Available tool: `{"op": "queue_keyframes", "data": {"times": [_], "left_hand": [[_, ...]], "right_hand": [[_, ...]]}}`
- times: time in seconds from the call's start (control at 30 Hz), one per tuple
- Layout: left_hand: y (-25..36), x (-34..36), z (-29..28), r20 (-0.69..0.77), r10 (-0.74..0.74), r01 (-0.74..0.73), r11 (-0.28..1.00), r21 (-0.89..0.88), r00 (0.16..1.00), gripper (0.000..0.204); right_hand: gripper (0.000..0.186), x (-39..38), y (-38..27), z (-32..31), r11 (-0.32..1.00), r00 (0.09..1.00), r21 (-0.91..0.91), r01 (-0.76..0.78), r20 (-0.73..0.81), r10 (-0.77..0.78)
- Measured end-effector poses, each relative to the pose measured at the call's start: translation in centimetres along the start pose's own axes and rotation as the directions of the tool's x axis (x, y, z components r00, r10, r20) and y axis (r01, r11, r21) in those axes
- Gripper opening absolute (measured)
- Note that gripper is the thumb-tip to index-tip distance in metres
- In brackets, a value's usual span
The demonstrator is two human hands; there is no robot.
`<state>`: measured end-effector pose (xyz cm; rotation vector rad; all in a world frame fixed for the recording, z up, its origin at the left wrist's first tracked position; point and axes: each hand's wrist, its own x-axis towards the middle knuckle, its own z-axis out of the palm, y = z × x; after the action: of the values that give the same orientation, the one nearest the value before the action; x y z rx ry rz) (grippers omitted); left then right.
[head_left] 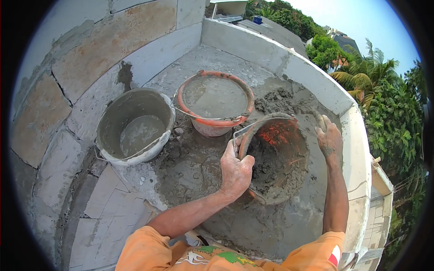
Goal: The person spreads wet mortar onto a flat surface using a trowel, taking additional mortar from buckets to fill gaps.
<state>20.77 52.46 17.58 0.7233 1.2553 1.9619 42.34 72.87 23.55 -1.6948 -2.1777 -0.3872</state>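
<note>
My left hand [235, 169] grips the near rim of an orange bucket [289, 135] that is tipped on its side, with grey mortar [266, 169] lying inside it. My right hand [329, 140], smeared with cement, rests on the bucket's far right edge with its fingers pointing away from me; what it holds, if anything, is hidden. Behind the tipped bucket lies a heap of wet mortar [280, 101] on the concrete floor.
An upright orange bucket [214, 101] full of grey liquid stands behind. A grey bucket [133, 124] with a little slurry stands at the left. Block walls [113, 40] rise at the left; a low parapet [357, 135] runs along the right, with trees beyond.
</note>
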Motion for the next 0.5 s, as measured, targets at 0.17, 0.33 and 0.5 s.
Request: {"op": "queue_keyframes", "data": {"times": [0.17,0.33,0.5], "left_hand": [[-0.3,0.2,1.1,0.032,0.016,-0.013,0.997,-0.071,0.999,0.049],[-0.2,-0.4,0.7,0.016,0.024,-0.024,0.999,-0.039,1.0,0.046],[-0.7,-2.2,2.4,0.164,0.123,-0.12,0.992,-0.029,0.979,0.05]], "right_hand": [[0.05,-7.6,3.3,-9.2,0.944,0.997,0.322,-0.067,0.05,0.053],[0.055,-13.8,1.0,-12.7,0.991,0.988,0.033,0.129,0.084,-0.131],[0.044,-14.6,0.0,-6.4,0.821,0.915,-0.424,0.382,0.047,-0.402]]}}
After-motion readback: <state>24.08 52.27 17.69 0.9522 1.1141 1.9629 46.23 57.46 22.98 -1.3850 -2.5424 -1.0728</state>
